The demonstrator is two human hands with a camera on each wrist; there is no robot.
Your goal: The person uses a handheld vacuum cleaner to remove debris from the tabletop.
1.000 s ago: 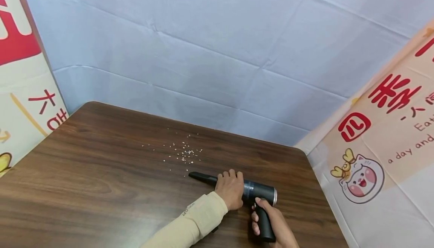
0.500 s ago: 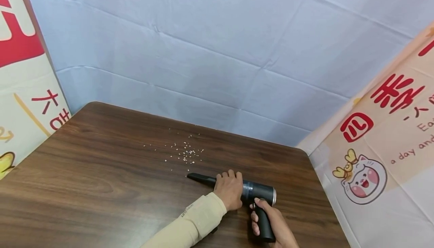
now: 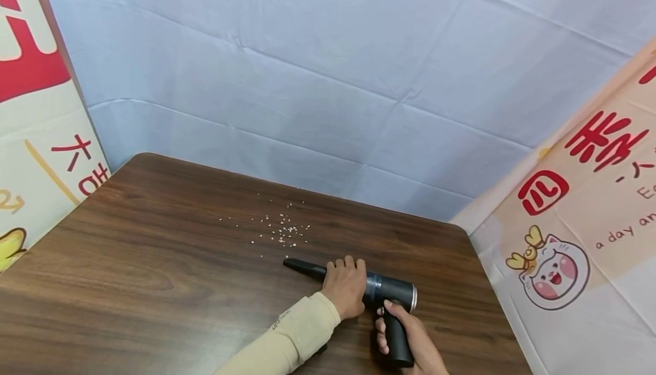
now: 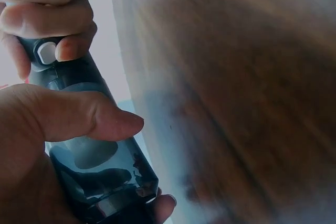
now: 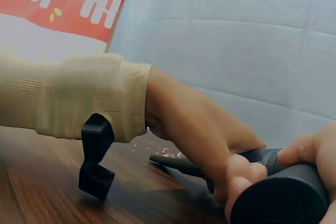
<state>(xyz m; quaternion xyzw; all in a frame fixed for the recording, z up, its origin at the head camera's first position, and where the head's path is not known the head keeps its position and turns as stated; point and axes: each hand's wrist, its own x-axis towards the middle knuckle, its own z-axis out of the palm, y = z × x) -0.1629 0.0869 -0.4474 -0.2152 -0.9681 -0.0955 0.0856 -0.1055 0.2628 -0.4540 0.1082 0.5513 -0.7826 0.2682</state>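
A black handheld vacuum cleaner (image 3: pixel 402 292) with a long flat nozzle (image 3: pixel 303 267) is held low over the brown table, its nozzle pointing left. My left hand (image 3: pixel 345 288) grips the front of its body from above; in the left wrist view the thumb lies across the see-through dust cup (image 4: pixel 97 177). My right hand (image 3: pixel 419 338) grips the handle (image 3: pixel 397 338), fingers curled round it. A light button (image 4: pixel 47 53) shows beside a right-hand finger. Small white crumbs (image 3: pixel 287 231) lie scattered just beyond the nozzle tip. Whether the nozzle touches the table cannot be told.
The wooden table (image 3: pixel 154 250) reaches back to a pale cloth backdrop (image 3: pixel 307 79). Printed cloths hang at the left (image 3: pixel 41 113) and right (image 3: pixel 574 238). A black bracket (image 5: pixel 97 156) hangs under the left sleeve (image 5: pixel 79 98).
The head view has shifted slightly. Relative to the crumbs, the nozzle tip sits slightly further left, and a crumb beside it is no longer visible. Both hands keep their grips.
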